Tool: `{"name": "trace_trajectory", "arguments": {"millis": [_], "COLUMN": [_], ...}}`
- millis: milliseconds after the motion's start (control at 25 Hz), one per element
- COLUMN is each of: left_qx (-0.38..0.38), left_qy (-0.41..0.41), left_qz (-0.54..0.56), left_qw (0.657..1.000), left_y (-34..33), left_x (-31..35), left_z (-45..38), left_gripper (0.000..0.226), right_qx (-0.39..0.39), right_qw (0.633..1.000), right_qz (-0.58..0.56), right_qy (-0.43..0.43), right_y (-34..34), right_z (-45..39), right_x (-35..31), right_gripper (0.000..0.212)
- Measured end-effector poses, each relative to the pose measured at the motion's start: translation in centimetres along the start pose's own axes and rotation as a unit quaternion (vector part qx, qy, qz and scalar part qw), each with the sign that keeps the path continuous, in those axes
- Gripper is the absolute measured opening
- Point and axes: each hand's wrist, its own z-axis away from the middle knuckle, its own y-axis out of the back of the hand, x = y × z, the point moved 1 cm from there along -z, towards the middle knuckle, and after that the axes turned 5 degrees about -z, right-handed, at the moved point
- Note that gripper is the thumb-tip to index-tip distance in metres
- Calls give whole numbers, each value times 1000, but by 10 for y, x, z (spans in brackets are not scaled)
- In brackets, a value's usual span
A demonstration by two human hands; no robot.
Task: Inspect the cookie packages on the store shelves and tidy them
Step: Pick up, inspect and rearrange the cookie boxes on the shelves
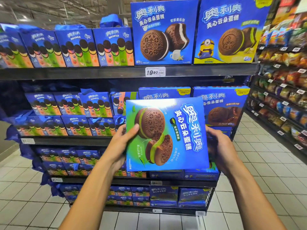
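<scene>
Presently, inspection is under way: one green cookie box (166,135) is off the shelf (116,73), turned sideways, not yet replaced. Left hand (120,143) grips its left edge, thumb (132,128) pressed on the front face. Right hand (219,146) grips the right edge, fingers curled behind. Shelved rows look orderly.

The cookie box (167,135) is bright blue with a green corner, brown cookies and white letters. The shelf (99,73) is dark grey. The floor tiles (259,171) are white.
</scene>
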Motion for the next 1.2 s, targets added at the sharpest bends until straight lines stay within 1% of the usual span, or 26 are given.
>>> {"name": "trace_trajectory", "arguments": {"millis": [40, 80, 160, 240, 280, 320, 360, 440, 480, 560, 600, 760, 880, 920, 960, 1000, 1080, 1120, 1200], "left_qx": [-14, -27, -49, -48, -49, -51, -50, -51, -47, -41, -44, -67, -71, -73, -74, -73, -67, -65, -65], "left_qy": [3, 12, 46, 87, 92, 96, 100, 119, 127, 143, 149, 158, 169, 170, 169, 166, 157, 156, 156], "left_qz": [18, 38, 70, 89, 90, 83, 72, 61, 57, 58, 60, 56, 56, 58, 57, 54, 47, 49, 58], "left_qw": [1000, 999, 995, 991, 990, 991, 991, 990, 989, 987, 986, 984, 981, 981, 981, 982, 984, 984, 984], "left_y": [2, 5, 15, 21, 23, 22, 22, 21, 21, 20, 19, 16, 16, 16, 15, 15, 15, 15, 14], "left_x": [3, 6, 6, 4, 2, 0, -1, -5, -5, -7, -6, -4, -2, -1, -1, 0, 1, 1, 1], "left_z": [-2, -3, -7, -9, -10, -10, -10, -11, -11, -12, -12, -11, -12, -12, -12, -11, -11, -11, -11], "left_gripper": [32, 25, 35, 35, 35, 33, 31, 29, 29, 30, 32, 36, 37, 37, 36, 35, 32, 31, 31], "right_qx": [-14, -29, -52, -54, -47, -35, -19, 15, 24, 23, 27, 51, 64, 65, 64, 61, 56, 54, 53], "right_qw": [1000, 999, 998, 998, 998, 999, 999, 999, 998, 998, 998, 997, 996, 996, 997, 997, 997, 997, 997], "right_qz": [-18, -34, -37, -12, 1, 4, -3, -30, -42, -49, -45, -21, -8, -10, -14, -19, -29, -30, -30], "right_qy": [-4, -7, -13, -32, -38, -40, -38, -35, -33, -30, -35, -56, -57, -55, -50, -48, -40, -39, -40], "right_y": [6, 11, 19, 22, 22, 22, 22, 21, 20, 16, 14, 9, 5, 5, 4, 4, 2, 2, 1], "right_z": [-1, -2, -2, -2, -1, -2, -3, -5, -7, -10, -11, -15, -17, -16, -16, -15, -12, -12, -10], "right_x": [0, 1, 2, 4, 5, 5, 5, 5, 4, 1, -1, -9, -16, -18, -19, -21, -24, -24, -27], "right_gripper": [34, 35, 36, 57, 66, 71, 70, 61, 64, 77, 78, 58, 65, 64, 59, 50, 26, 22, 22]}}
